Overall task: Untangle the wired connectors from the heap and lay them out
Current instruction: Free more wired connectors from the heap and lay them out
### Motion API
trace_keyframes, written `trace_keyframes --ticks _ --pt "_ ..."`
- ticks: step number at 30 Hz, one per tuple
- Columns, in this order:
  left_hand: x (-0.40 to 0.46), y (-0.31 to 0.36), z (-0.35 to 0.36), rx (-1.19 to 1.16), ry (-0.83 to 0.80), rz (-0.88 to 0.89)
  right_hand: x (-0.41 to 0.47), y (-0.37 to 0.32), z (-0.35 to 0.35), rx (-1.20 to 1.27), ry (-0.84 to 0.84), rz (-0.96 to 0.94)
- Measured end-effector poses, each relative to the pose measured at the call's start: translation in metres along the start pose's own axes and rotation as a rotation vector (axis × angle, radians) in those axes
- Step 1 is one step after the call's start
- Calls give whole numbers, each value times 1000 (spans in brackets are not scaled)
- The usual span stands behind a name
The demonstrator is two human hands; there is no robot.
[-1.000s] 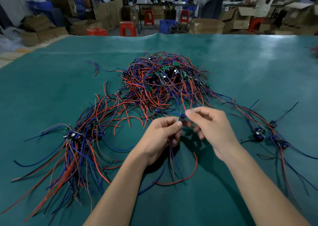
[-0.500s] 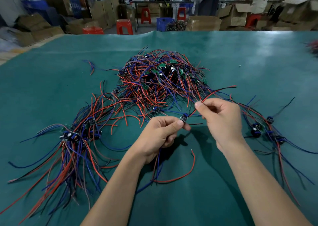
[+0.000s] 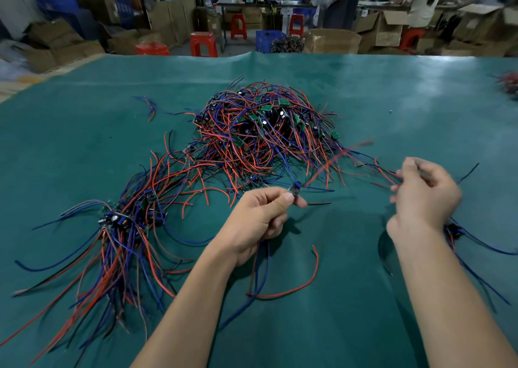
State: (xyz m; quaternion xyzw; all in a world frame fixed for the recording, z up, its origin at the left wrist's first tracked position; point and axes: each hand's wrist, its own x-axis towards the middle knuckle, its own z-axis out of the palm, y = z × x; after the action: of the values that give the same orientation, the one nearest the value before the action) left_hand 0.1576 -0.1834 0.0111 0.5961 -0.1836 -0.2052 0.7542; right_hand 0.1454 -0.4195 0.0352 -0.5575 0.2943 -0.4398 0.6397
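Near the desk's front edge, the left hand [image 3: 260, 216] pinches one connector [image 3: 295, 190]; the right hand [image 3: 423, 196], fingers curled on its red wire [image 3: 330, 165], has swung rightward, drawing it clear of the heap [image 3: 260, 132].

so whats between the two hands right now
In the head view, a blurred red wire runs up and right from the connector pinched by the left hand, passing in front of the heap. Otherwise bare green mat separates it from the right hand.

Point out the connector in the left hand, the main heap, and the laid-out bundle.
connector [image 3: 295, 188], head view, dark body above thumb.
heap [image 3: 260, 132], head view, tangled centre.
laid-out bundle [image 3: 123, 222], head view, clustered connectors.
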Motion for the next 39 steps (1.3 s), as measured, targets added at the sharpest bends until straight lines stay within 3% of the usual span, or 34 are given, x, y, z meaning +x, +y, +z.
trace_keyframes --ticks 2,7,10,17,27,31,34,39 --pt "1 -1 0 -46 40 7 -5 -2 2 -20 -99 87" --pt "1 -2 2 -53 50 9 -55 1 21 -237 -813 121" --pt "0 -2 2 -54 31 21 -72 8 24 -183 -1005 29" --pt "-2 3 3 55 6 -7 -68 1 22 -96 -927 -15" --pt "-5 7 6 121 -56 -27 -26 -7 12 86 -353 51" --pt "-4 8 6 75 27 -47 -20 -21 4 195 -128 -30" --pt "-3 9 7 22 83 -54 -32 -39 8 211 -216 -16" --pt "-1 9 9 -10 76 -44 -98 -67 52 85 -746 15"
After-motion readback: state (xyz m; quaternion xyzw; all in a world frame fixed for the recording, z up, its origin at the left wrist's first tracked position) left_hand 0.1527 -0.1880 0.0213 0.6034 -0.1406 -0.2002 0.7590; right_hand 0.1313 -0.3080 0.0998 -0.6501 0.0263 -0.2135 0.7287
